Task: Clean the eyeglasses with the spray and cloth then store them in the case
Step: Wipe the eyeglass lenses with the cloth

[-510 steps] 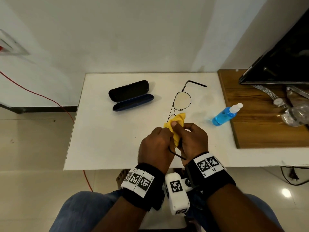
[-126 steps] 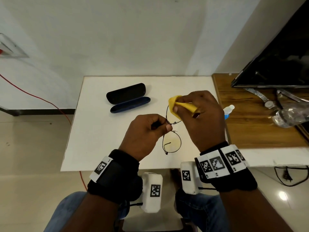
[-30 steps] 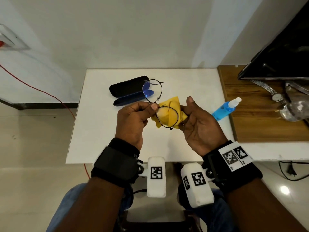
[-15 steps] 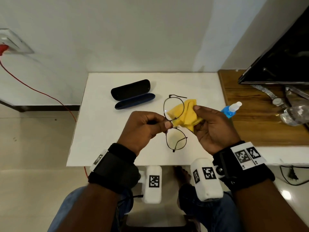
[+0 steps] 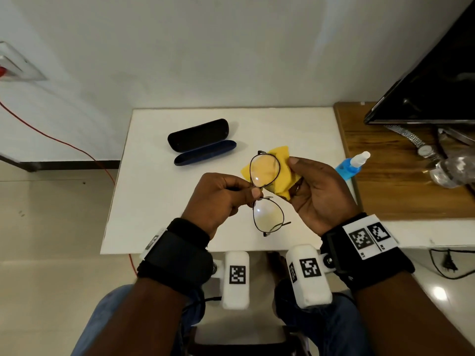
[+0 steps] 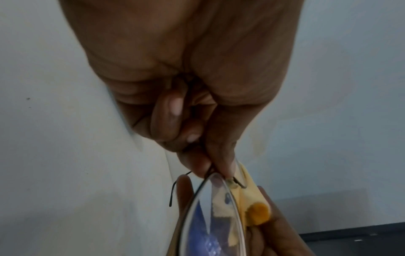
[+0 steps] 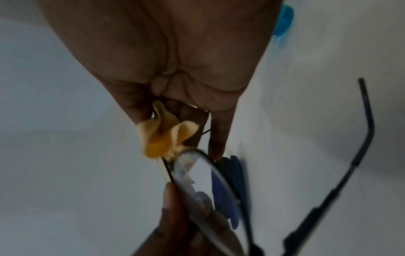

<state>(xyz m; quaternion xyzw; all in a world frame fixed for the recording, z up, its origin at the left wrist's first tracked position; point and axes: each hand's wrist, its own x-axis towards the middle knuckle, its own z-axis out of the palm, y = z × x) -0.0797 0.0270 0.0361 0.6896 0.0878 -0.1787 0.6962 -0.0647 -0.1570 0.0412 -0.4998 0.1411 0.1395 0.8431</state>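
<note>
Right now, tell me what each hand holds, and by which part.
Left hand pinches the glasses at the bridge, between the lenses. Right hand holds the cloth bunched behind the far lens.

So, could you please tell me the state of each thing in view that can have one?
eyeglasses: unfolded, held above the table, pinched at the bridge by the left hand.
yellow cloth: crumpled, held in the right hand behind the far lens.
case: open, empty, lying on the white table.
spray bottle: lying on its side, untouched.
</note>
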